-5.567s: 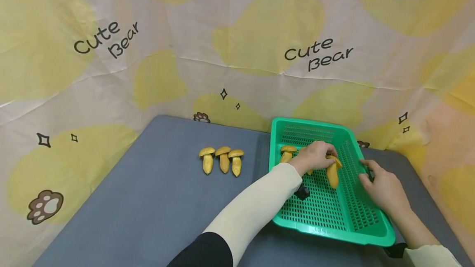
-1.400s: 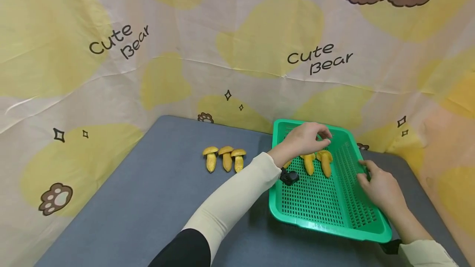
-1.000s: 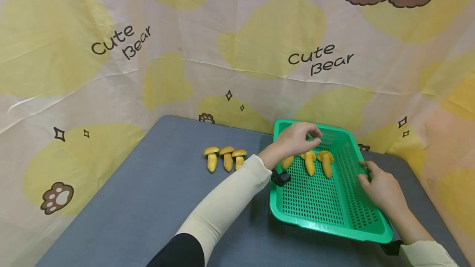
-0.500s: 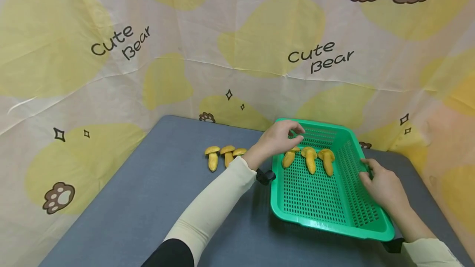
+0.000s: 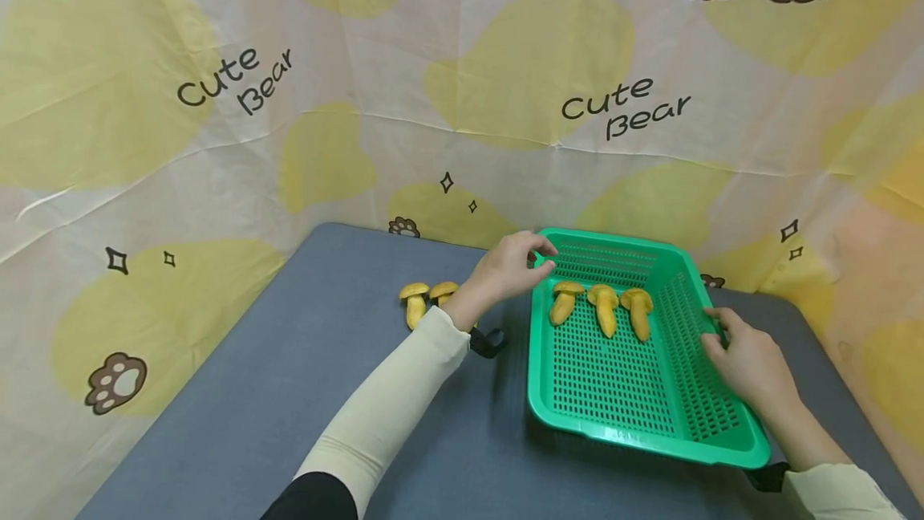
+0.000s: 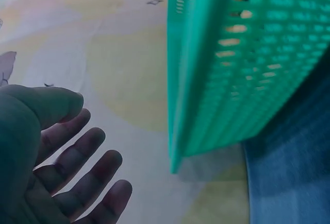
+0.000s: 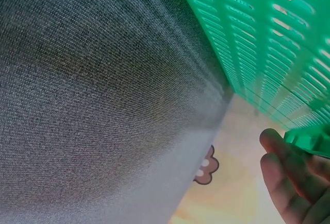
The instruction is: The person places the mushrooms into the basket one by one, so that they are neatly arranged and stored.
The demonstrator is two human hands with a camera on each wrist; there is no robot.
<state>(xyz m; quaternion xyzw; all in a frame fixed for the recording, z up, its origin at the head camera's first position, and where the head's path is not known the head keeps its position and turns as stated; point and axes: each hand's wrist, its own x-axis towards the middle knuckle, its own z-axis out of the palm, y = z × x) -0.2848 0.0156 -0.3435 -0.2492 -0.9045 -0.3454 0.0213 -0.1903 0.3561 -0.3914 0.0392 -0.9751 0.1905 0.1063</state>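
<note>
My left hand [image 5: 508, 267], fingers loosely bent and holding nothing, hovers by the far left corner of a green plastic basket [image 5: 613, 392]. In the left wrist view its fingers [image 6: 85, 149] are spread apart, clear of the basket wall [image 6: 227, 80]. Three yellow mushrooms, a left one [image 5: 565, 303], a middle one [image 5: 603, 310] and a right one [image 5: 638, 314], lie in a row inside, caps toward the back. My right hand [image 5: 751, 363] grips the basket's right rim, thumb on the inner side; the right wrist view shows its fingers [image 7: 294, 177] beside the outer wall.
On the grey table [image 5: 289, 392], left of the basket, mushrooms stand in another row: one [image 5: 415, 307] shows well, a second [image 5: 442, 292] partly. My left forearm hides most of a third. A patterned cloth [image 5: 462, 62] hangs behind the table's far edge.
Earlier my left hand held a mushroom over the basket's right part; it has let go, and that mushroom lies in the row. The hand has since moved left. My right hand stays put.
</note>
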